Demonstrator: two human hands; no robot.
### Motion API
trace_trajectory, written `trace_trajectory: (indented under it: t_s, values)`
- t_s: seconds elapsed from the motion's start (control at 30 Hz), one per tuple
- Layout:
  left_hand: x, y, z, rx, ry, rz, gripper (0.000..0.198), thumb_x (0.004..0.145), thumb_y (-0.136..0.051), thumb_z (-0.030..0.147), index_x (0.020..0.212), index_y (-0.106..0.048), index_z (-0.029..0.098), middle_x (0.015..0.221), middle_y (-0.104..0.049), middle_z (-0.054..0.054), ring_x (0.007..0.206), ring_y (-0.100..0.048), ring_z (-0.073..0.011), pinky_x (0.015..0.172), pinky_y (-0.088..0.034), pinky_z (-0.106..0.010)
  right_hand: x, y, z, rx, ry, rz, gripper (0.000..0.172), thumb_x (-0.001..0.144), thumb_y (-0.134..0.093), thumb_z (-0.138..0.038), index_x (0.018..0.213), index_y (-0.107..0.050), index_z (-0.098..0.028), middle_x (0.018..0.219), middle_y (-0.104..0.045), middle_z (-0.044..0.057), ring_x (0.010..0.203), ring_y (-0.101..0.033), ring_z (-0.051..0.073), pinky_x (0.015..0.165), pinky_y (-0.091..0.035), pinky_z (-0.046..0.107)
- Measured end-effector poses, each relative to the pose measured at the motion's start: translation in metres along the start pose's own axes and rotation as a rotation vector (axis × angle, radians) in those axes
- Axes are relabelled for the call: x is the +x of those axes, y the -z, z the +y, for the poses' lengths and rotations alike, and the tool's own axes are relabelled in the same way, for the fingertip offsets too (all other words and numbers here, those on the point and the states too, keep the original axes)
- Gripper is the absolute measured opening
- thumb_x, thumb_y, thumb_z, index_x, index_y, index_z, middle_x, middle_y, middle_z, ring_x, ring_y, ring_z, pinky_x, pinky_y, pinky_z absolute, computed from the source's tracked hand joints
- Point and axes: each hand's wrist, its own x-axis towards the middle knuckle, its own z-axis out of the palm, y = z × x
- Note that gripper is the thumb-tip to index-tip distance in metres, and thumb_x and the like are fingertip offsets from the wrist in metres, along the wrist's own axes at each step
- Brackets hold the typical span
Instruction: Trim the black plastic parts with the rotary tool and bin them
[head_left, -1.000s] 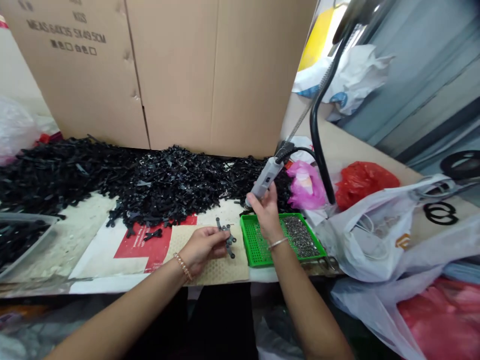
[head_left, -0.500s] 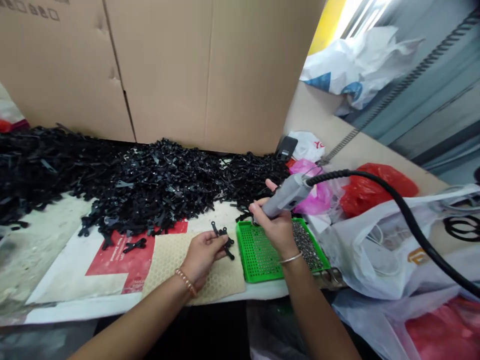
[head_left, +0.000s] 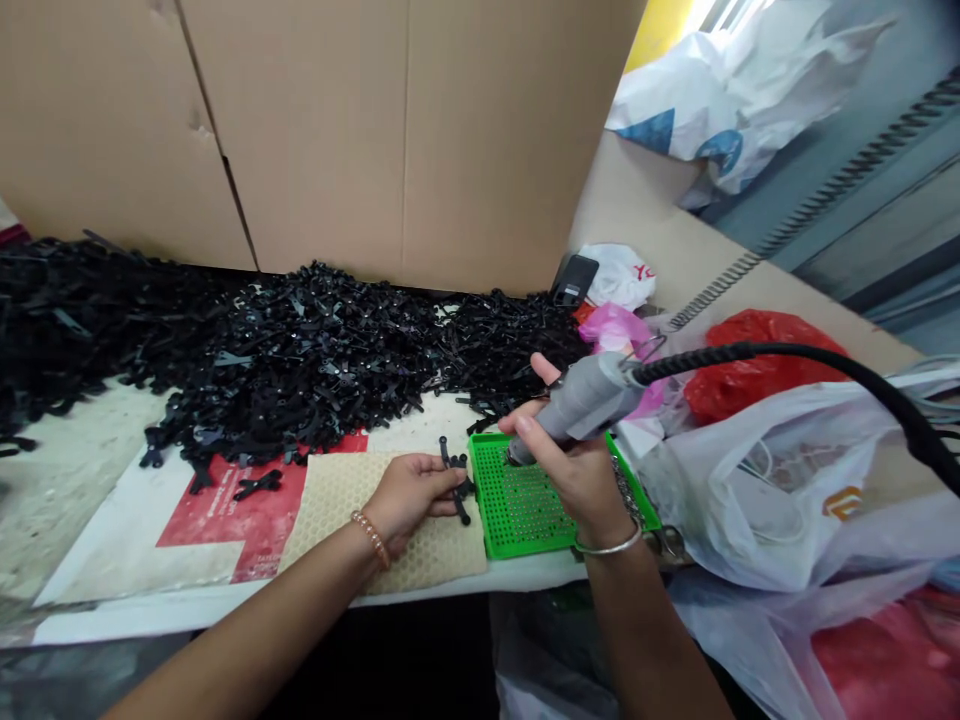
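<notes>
My left hand (head_left: pixel 416 495) pinches a few small black plastic parts (head_left: pixel 459 480) above the right part of a beige textured mat (head_left: pixel 330 520). My right hand (head_left: pixel 574 470) is wrapped round a grey electric screwdriver (head_left: pixel 581 400) with a black cable at its rear. The tool's tip points down-left over a green perforated tray (head_left: pixel 499 548), close to the tray's surface. Rows of small metal pieces show in the tray's holes, and loose metal pieces lie at its right side, partly hidden by my right hand.
A large heap of black parts (head_left: pixel 300 350) spreads behind the mat. One crossed black part (head_left: pixel 258 485) lies left of the mat. A cardboard box (head_left: pixel 315 130) stands at the back. Plastic bags (head_left: pixel 765 480) crowd the right, below a coiled cord (head_left: pixel 720 290).
My right hand has tilted the screwdriver flatter and brought its tip over the tray's holes. My left hand still holds the black parts. The view has shifted slightly.
</notes>
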Motion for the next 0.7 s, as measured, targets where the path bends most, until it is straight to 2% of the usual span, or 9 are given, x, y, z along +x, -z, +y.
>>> trace_trajectory:
  t_s: [0.2,0.3,0.4,0.53,0.7]
  values:
    - [-0.001,-0.003,0.003,0.023,0.012,0.009,0.027,0.054,-0.085,0.023,0.062,-0.063,0.01,0.063,-0.065,-0.003,0.055,-0.059,-0.0102,0.051,-0.051,-0.021,0.0,-0.007,0.04,0.229,0.008,0.19,0.021,0.086,-0.064,-0.038,0.098,-0.059,-0.022,0.051,-0.044,-0.007,0.044,-0.04,0.01,0.044,-0.035,0.022]
    - [0.0,-0.003,0.003,0.007,0.015,0.012,0.033,0.052,-0.087,0.024,0.058,-0.057,0.012,0.058,-0.063,-0.002,0.053,-0.059,-0.0112,0.05,-0.051,-0.022,-0.001,-0.008,0.049,0.273,0.002,0.235,0.023,0.085,-0.063,-0.043,0.09,-0.056,-0.022,0.048,-0.04,-0.009,0.041,-0.037,0.01,0.043,-0.034,0.022]
    - [0.0,-0.003,0.004,0.015,0.03,0.008,0.038,0.051,-0.087,0.025,0.054,-0.051,0.014,0.056,-0.062,-0.002,0.052,-0.059,-0.0116,0.05,-0.051,-0.023,-0.002,-0.006,0.047,0.257,0.002,0.213,0.024,0.085,-0.062,-0.044,0.088,-0.054,-0.021,0.048,-0.039,-0.009,0.04,-0.037,0.011,0.042,-0.035,0.022]
    - [0.0,-0.003,0.005,0.035,0.049,0.011,0.036,0.054,-0.086,0.025,0.056,-0.052,0.014,0.056,-0.063,-0.002,0.052,-0.06,-0.0122,0.049,-0.051,-0.022,-0.003,-0.006,0.045,0.276,0.011,0.165,0.02,0.087,-0.062,-0.04,0.089,-0.055,-0.021,0.049,-0.041,-0.008,0.041,-0.038,0.01,0.042,-0.034,0.022]
    - [0.001,-0.001,0.002,0.035,0.026,-0.017,0.035,0.054,-0.086,0.027,0.059,-0.054,0.014,0.058,-0.063,-0.003,0.054,-0.061,-0.0126,0.051,-0.052,-0.022,-0.002,-0.007,0.05,0.269,-0.011,0.169,0.022,0.086,-0.064,-0.041,0.089,-0.055,-0.021,0.049,-0.041,-0.008,0.041,-0.037,0.01,0.042,-0.033,0.022]
